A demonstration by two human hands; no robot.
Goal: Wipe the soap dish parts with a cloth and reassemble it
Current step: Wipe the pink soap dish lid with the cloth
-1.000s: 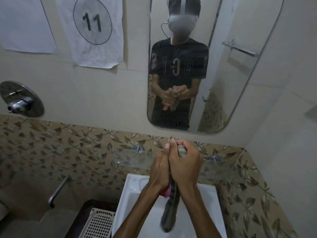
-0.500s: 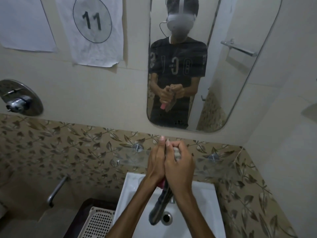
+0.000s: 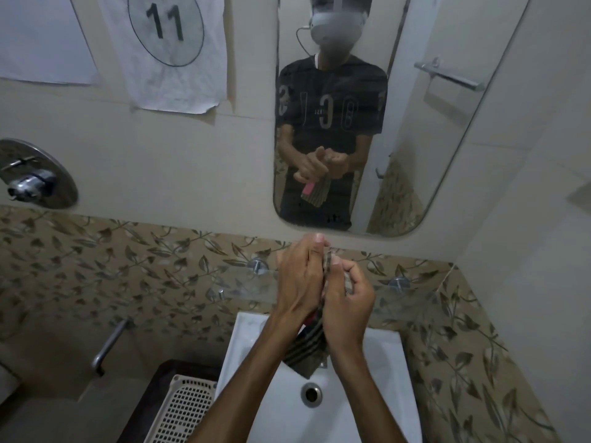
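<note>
Both hands are raised together over the white sink. My left hand holds a pink soap dish part, mostly hidden between the palms; its pink end shows in the mirror. My right hand grips a dark striped cloth and presses it against that part. The cloth's loose end hangs down below my hands, above the drain.
A glass shelf on metal studs runs along the leaf-patterned tiles just behind my hands. A white perforated basket sits left of the sink. A tap pipe and a wall mixer are at the left.
My hands have risen slightly and spread apart a little, and the right hand has slid lower along the cloth. The hanging cloth end has swung and now looks shorter and wider.
</note>
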